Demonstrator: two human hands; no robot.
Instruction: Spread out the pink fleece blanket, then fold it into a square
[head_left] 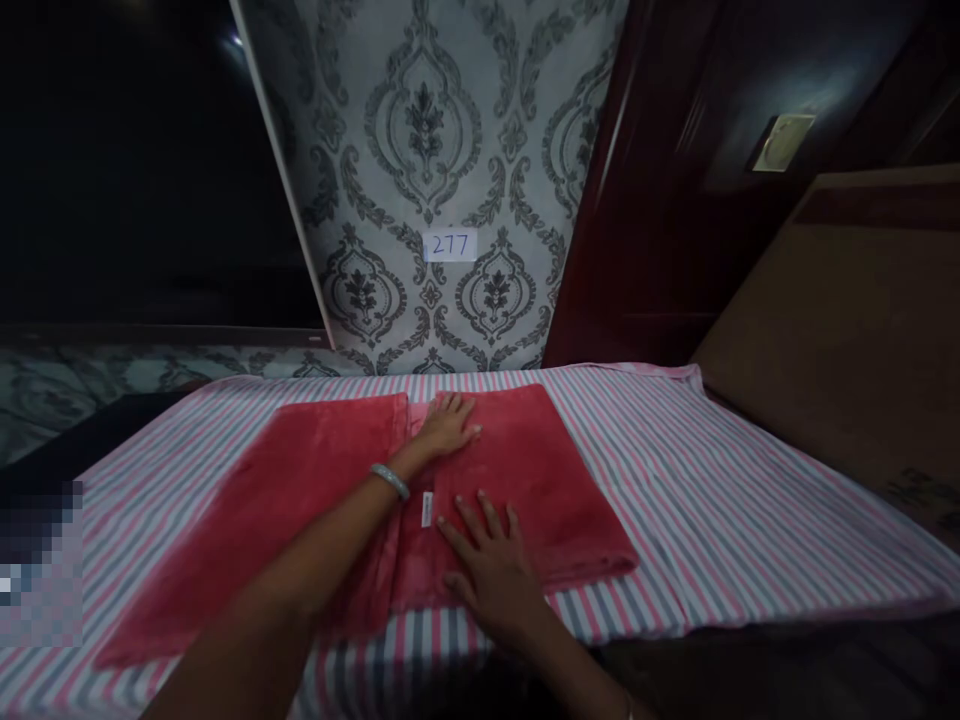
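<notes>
A red plush cloth, perhaps a towel or blanket [315, 470], lies spread on the table with its left and right sides folded in toward the middle. A narrow gap runs between the two folded edges, and a small white label [427, 509] shows there. My left hand [448, 425] rests flat near the far edge of the right fold, fingers spread, with a silvery bangle on the wrist. Nearer to me, my right hand [495, 570] presses on the right fold, its fingers apart. Neither hand grips the cloth.
Under the cloth is a table cover with pink, grey and white stripes [675, 480]. A large cardboard box [847, 350] stands at the right. Behind are patterned wallpaper with a paper marked 277 [450, 245], a dark screen [150, 170] and a dark red wooden panel [652, 180].
</notes>
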